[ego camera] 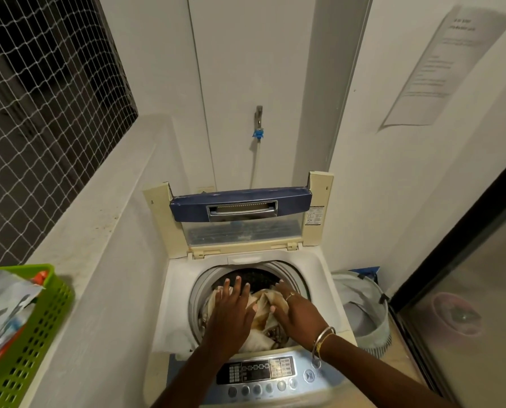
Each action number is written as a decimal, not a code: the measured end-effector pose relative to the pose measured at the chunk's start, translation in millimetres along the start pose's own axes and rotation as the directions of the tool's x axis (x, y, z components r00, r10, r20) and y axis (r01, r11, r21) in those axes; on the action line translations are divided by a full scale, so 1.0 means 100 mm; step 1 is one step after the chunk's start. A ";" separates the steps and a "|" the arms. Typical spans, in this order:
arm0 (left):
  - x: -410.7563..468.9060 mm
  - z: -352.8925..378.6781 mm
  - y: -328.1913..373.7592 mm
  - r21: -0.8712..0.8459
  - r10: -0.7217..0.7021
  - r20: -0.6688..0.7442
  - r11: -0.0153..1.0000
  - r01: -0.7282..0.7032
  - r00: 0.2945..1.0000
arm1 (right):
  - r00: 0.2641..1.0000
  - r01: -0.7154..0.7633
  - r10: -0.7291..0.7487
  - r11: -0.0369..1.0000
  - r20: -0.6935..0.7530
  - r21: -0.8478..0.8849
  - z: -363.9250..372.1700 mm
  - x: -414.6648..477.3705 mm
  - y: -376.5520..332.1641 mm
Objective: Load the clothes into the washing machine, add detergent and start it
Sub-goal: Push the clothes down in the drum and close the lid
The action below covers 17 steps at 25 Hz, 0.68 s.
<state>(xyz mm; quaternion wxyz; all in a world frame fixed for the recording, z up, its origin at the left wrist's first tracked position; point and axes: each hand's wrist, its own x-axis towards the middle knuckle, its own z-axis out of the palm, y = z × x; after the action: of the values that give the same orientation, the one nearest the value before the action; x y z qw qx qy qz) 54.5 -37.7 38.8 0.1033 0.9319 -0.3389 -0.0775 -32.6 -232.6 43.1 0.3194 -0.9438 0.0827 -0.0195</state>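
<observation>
A top-loading washing machine stands in front of me with its blue-edged lid folded upright at the back. Cream and brown patterned clothes fill the drum. My left hand lies flat on the clothes with straight, spread fingers, pressing down. My right hand is beside it on the right, its fingers curled into a fold of the cloth. The control panel with buttons and a display runs along the front edge, under my forearms.
A green plastic basket holding packets sits on the white ledge at the left. A grey laundry bag stands on the floor right of the machine. A tap with a hose is on the wall behind. A glass door is at the right.
</observation>
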 end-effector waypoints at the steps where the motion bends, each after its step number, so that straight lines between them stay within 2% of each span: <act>1: 0.00 -0.01 0.00 -0.010 -0.001 0.011 1.000 0.001 1.000 | 1.000 -0.002 0.002 1.000 -0.002 -0.003 -0.04 0.00 0.00; 7: -0.06 -0.20 -0.04 -0.057 0.044 0.016 0.997 -0.043 0.999 | 0.997 0.072 -0.065 0.984 0.046 -0.163 -0.28 0.08 -0.08; 11: -0.13 -0.25 -0.21 -0.075 0.008 0.059 0.997 -0.003 0.998 | 0.992 0.110 -0.088 0.960 0.096 -0.257 -0.34 0.10 -0.04; 15: -0.20 -0.22 -0.43 -0.139 -0.019 0.084 0.990 0.030 0.996 | 0.977 0.203 -0.163 0.904 0.137 -0.376 -0.35 0.12 0.04; 17: -0.26 -0.19 -0.51 -0.210 -0.034 0.101 0.976 0.054 0.994 | 0.953 0.291 -0.214 0.846 0.214 -0.447 -0.30 0.14 0.08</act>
<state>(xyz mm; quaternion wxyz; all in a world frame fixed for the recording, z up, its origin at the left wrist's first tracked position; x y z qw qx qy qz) 70.9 20.1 46.8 0.1838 0.9180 -0.3125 -0.1607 -22.7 -259.0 62.3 0.0796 -0.9941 -0.0654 0.0330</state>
